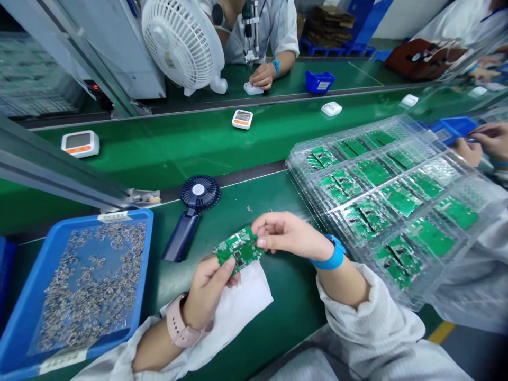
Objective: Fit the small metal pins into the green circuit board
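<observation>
A green circuit board [239, 248] is held above the bench, tilted, near the middle of the view. My left hand [212, 283] grips its lower left edge, thumb on the face. At the board's upper right corner, the fingers of my right hand [283, 233] are pinched together on the edge; whether they also hold a small part is too small to tell. A white cloth or paper [248, 296] lies beneath my left hand. To the left, a blue tray [146, 254] holds many small metal parts [95, 286].
A clear plastic tray stack [391, 193] with green boards stands at the right. A dark blue handheld fan [186, 227] lies behind my left hand. White devices [242, 119] sit on the green conveyor [178, 140]. Across it, a person's hand [262, 76] works beside a white fan [182, 45].
</observation>
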Demonstrator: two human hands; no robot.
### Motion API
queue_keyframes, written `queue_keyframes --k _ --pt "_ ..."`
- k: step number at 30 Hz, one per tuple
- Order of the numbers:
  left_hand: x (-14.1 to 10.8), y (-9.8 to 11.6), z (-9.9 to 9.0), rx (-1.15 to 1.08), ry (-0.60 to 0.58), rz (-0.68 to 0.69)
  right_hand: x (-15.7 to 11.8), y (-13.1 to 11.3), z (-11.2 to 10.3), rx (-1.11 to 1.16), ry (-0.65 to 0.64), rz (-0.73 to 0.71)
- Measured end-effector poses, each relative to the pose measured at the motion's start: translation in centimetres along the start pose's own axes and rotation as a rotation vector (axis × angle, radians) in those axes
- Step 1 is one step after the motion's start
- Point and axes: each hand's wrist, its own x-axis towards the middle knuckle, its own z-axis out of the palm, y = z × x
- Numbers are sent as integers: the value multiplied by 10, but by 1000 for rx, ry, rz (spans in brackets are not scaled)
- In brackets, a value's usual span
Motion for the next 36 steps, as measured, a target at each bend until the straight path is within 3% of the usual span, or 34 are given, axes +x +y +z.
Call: queue_keyframes --k 2,5,7,10,14,21,28,32,36 --pt "2 0 1 -133 100 -97 0 -2 -7 -124 182 -87" --pt "7 6 4 -277 185 -172 3 3 -20 -536 553 -241" --pt "10 11 5 -323 209 -195 8 11 -25 -857 642 -299" --pt "11 14 6 -341 208 -208 17 24 -25 -1139 542 -329" --pt "10 15 7 -346 220 -237 23 31 -17 -1299 407 -304" --pt "11 19 9 -289 223 -255 18 25 -19 -1208 490 -303" --pt "11 18 9 -272 207 -236 13 23 -24 -1239 317 -237" --pt "11 17 8 -272 195 -220 11 20 -22 -1286 431 -245" --pt "11 15 8 -281 198 -219 11 18 -23 -1217 458 -258"
